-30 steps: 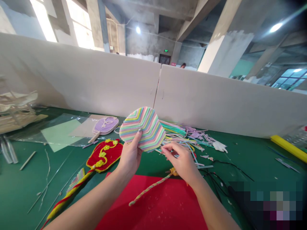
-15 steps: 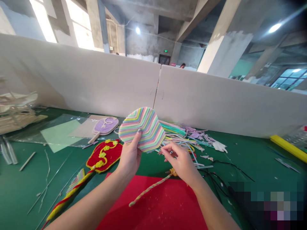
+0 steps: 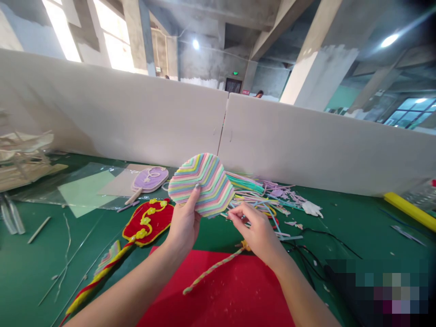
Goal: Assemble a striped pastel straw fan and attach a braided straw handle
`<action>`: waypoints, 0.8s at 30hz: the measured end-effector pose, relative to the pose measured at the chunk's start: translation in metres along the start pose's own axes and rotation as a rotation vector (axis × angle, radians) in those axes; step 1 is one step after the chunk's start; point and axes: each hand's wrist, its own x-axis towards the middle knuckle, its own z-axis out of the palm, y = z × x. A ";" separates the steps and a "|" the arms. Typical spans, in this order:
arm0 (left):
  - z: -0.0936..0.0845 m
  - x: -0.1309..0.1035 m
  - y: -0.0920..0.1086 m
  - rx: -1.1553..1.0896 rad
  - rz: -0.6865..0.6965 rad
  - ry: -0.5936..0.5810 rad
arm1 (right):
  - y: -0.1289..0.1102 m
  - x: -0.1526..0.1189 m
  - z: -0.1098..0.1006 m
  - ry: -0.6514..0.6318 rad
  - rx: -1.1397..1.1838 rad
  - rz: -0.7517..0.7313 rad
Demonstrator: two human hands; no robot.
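My left hand [image 3: 185, 220] is closed on a round panel of pastel striped pipe cleaners [image 3: 204, 175], thumb on its front and fingers behind. By the panel's lower right edge, my right hand [image 3: 254, 227] has thumb and forefinger pinched together. Whatever sits in that pinch is too small to make out. Under the right hand lies a twisted pastel stick [image 3: 214, 271], its orange end partly hidden, on a red sheet [image 3: 225, 299]. A red fan [image 3: 153, 222] with yellow flowers and a twisted handle rests left of my left hand.
Behind the hands, pipe cleaners [image 3: 245, 181] and lilac scraps [image 3: 289, 195] are heaped on the green table [image 3: 354, 213]. A purple fan [image 3: 150, 179] lies at the back left. Dark cables [image 3: 306, 259] run at the right. A white partition [image 3: 306, 145] borders the far side.
Almost nothing differs. The right hand and the panel have shifted only very slightly; both grips look the same.
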 end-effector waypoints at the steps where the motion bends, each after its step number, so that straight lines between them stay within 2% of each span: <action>1: 0.000 0.000 0.000 -0.001 0.000 0.005 | 0.000 0.000 0.000 0.000 -0.010 0.000; 6: 0.000 0.004 0.003 -0.011 0.012 0.029 | 0.002 0.000 0.001 -0.009 0.003 0.023; 24: -0.002 0.004 0.002 0.030 -0.037 -0.021 | 0.010 -0.001 0.011 0.076 0.063 0.026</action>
